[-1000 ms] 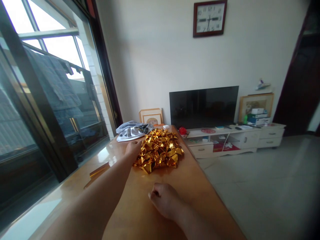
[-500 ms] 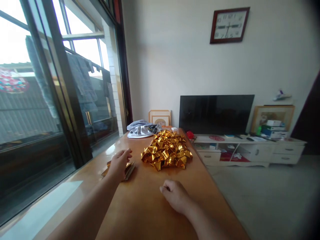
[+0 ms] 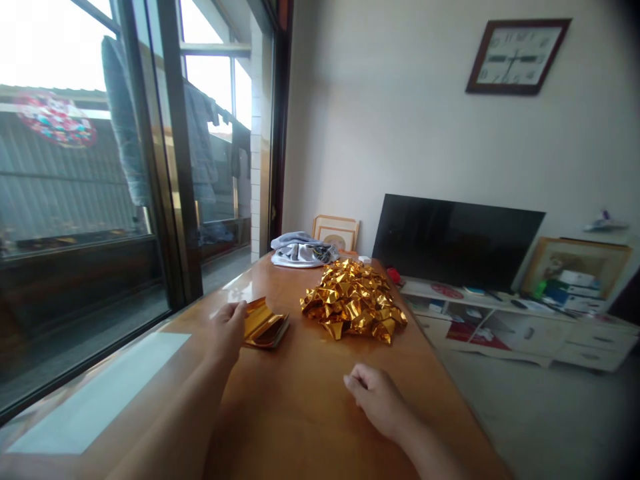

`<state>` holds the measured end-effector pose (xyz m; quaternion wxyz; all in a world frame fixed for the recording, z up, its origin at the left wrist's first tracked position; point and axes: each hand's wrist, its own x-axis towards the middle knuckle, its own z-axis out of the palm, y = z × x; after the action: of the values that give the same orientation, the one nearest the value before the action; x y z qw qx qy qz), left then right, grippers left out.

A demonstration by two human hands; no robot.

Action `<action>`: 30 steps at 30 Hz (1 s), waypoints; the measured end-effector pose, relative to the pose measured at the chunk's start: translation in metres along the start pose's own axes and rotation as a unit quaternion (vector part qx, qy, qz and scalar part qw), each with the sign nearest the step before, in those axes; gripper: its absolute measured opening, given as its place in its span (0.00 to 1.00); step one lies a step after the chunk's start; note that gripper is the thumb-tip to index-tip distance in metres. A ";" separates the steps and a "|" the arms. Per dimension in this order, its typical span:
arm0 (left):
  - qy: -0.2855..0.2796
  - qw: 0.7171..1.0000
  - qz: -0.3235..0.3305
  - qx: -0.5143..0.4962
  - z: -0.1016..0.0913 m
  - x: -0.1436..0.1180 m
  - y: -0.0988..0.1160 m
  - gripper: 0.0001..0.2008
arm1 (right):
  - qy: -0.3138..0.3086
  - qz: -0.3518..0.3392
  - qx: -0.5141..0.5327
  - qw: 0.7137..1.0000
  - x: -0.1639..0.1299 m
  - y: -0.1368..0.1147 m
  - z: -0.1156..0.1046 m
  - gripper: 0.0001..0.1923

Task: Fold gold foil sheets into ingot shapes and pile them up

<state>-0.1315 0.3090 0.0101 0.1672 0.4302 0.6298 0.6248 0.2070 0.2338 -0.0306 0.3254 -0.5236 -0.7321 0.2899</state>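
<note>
A stack of gold foil paper (image 3: 267, 325) lies on the wooden table, with its upper part curled up. My left hand (image 3: 229, 331) is at the left edge of this stack, thumb and fingers closed on a lifted foil sheet (image 3: 256, 313). To the right, my right hand (image 3: 376, 400) rests over the table in a loose fist; whether anything small is inside its fingers is hidden. Beyond it rises a heap of folded gold foil pieces (image 3: 355, 303), touched by neither hand.
Folded cloth (image 3: 300, 252) lies at the table's far end. A pale sheet (image 3: 110, 393) runs along the left side of the table (image 3: 280, 413), next to the window. A television (image 3: 455, 240) stands on a white cabinet (image 3: 530, 330) beyond the right edge.
My left hand has moved from above the foil stack to its left edge and pinches a sheet there, lifting it. My right hand keeps its closed shape. The view has tilted and turned left.
</note>
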 end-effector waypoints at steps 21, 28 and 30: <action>-0.186 0.915 0.150 0.325 0.010 -0.006 -0.024 0.09 | -0.033 -0.001 0.008 0.999 -0.005 0.002 -0.005 0.18; -0.152 0.918 0.137 0.339 0.011 0.000 -0.026 0.11 | -0.027 0.002 0.002 1.000 -0.004 0.000 -0.005 0.16; -0.138 0.919 0.133 0.344 0.011 0.000 -0.024 0.11 | -0.026 0.001 0.001 1.000 -0.003 0.001 -0.003 0.16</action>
<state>-0.1312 0.3196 -0.0139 0.0096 0.6228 0.7138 0.3201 0.2112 0.2314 -0.0300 0.3066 -0.5160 -0.7397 0.3045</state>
